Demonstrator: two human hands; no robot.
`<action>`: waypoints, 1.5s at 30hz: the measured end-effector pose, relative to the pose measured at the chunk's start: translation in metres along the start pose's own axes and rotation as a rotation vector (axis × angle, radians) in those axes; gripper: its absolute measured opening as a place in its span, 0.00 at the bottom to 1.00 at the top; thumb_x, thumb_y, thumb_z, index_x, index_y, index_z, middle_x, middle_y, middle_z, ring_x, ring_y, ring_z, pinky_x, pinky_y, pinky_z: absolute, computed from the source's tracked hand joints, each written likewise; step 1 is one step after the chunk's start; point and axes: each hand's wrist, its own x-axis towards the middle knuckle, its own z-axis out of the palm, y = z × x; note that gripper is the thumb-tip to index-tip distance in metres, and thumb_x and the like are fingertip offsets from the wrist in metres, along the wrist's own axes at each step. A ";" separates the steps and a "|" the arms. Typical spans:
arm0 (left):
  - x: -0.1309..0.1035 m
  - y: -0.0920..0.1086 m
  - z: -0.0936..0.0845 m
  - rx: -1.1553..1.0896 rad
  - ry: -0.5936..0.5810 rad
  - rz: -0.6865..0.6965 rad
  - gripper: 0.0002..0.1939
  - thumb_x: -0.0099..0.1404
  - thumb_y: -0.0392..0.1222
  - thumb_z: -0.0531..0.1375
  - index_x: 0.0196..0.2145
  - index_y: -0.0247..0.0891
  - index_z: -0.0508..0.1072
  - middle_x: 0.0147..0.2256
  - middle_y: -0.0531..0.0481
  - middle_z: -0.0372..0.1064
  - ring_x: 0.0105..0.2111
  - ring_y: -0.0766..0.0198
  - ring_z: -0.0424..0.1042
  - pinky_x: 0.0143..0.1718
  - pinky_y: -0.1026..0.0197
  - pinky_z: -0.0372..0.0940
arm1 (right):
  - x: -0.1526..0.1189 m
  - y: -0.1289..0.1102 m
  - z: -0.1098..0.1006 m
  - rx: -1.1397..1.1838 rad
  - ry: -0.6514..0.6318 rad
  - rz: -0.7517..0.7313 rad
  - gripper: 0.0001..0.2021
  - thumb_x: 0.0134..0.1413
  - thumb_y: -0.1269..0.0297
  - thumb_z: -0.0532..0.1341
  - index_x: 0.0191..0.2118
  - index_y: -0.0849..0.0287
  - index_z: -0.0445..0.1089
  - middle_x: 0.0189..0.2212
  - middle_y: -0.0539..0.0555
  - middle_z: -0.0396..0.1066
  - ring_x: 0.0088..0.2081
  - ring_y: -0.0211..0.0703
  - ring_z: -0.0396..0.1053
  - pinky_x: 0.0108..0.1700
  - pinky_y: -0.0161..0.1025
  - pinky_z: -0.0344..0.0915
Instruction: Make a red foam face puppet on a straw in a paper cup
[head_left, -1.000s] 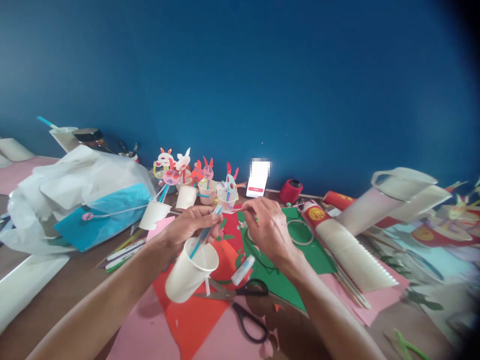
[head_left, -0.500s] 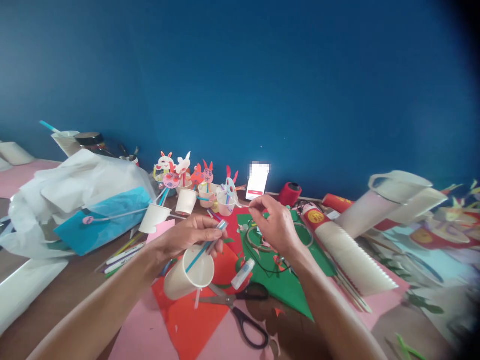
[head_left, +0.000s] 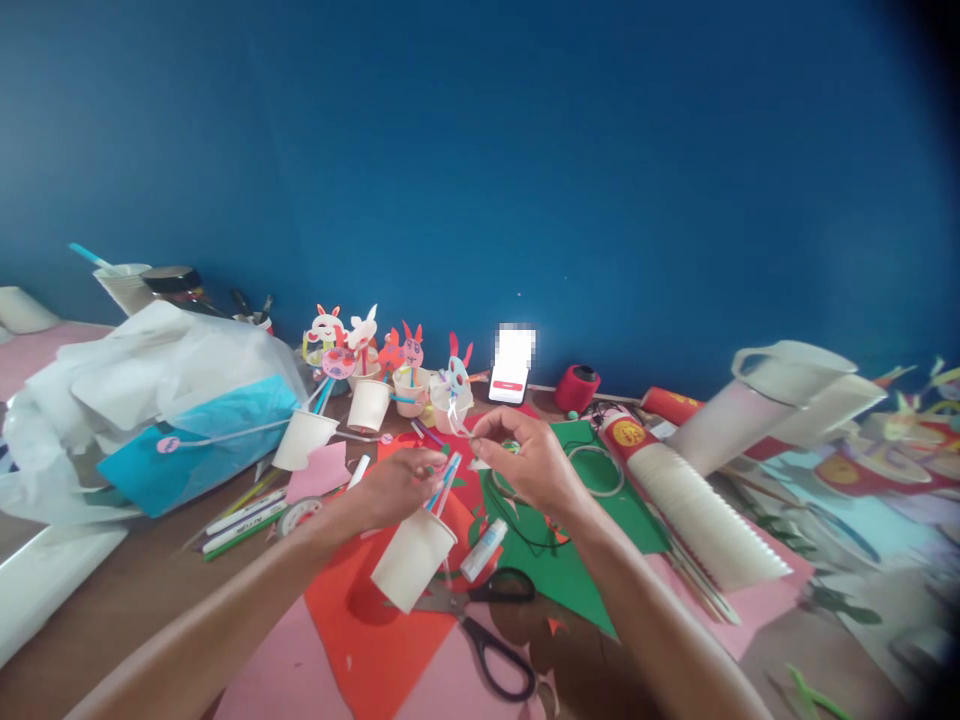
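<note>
My left hand is closed around blue and pale drinking straws that run down into a white paper cup. The cup is tilted, its base toward me, over red paper. Up and to the right, my right hand pinches the end of a thin whitish piece, too blurred to name. Below the hands are a glue bottle and black-handled scissors. Behind them stand paper cups with paper animal faces on straws, including a blue-and-red one.
A lit phone leans at the wall beside a red spool. To the right lie a long stack of paper cups and a white jug. A plastic bag, markers and a tape roll are at left.
The cup has tipped, so its outer side faces me instead of its opening, and it has shifted right. My right hand has moved slightly left and down, nearer my left.
</note>
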 end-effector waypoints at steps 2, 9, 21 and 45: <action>-0.003 0.006 -0.004 -0.011 0.131 0.059 0.18 0.52 0.44 0.59 0.42 0.40 0.73 0.41 0.46 0.71 0.39 0.56 0.69 0.41 0.59 0.62 | -0.001 0.000 0.003 0.014 -0.002 0.006 0.03 0.49 0.68 0.57 0.30 0.60 0.67 0.26 0.49 0.69 0.28 0.35 0.66 0.30 0.32 0.60; -0.017 0.027 -0.010 -0.457 0.231 0.174 0.09 0.53 0.43 0.61 0.31 0.36 0.71 0.30 0.50 0.70 0.29 0.64 0.69 0.30 0.64 0.63 | -0.008 -0.009 0.015 -0.192 0.089 -0.159 0.05 0.53 0.67 0.56 0.33 0.57 0.69 0.29 0.50 0.71 0.32 0.39 0.67 0.36 0.37 0.61; -0.019 0.035 -0.013 -0.705 0.292 0.105 0.06 0.53 0.40 0.63 0.27 0.34 0.73 0.24 0.53 0.70 0.24 0.70 0.67 0.26 0.68 0.62 | -0.013 -0.012 0.022 -0.144 0.152 -0.296 0.09 0.56 0.69 0.53 0.40 0.56 0.69 0.36 0.54 0.72 0.38 0.40 0.69 0.41 0.37 0.64; -0.019 0.037 -0.007 -0.618 0.304 0.132 0.06 0.54 0.41 0.62 0.28 0.35 0.73 0.23 0.52 0.73 0.24 0.66 0.71 0.29 0.65 0.66 | -0.010 -0.012 0.019 -0.047 0.165 -0.190 0.04 0.52 0.66 0.58 0.33 0.55 0.71 0.30 0.50 0.70 0.35 0.40 0.67 0.40 0.39 0.61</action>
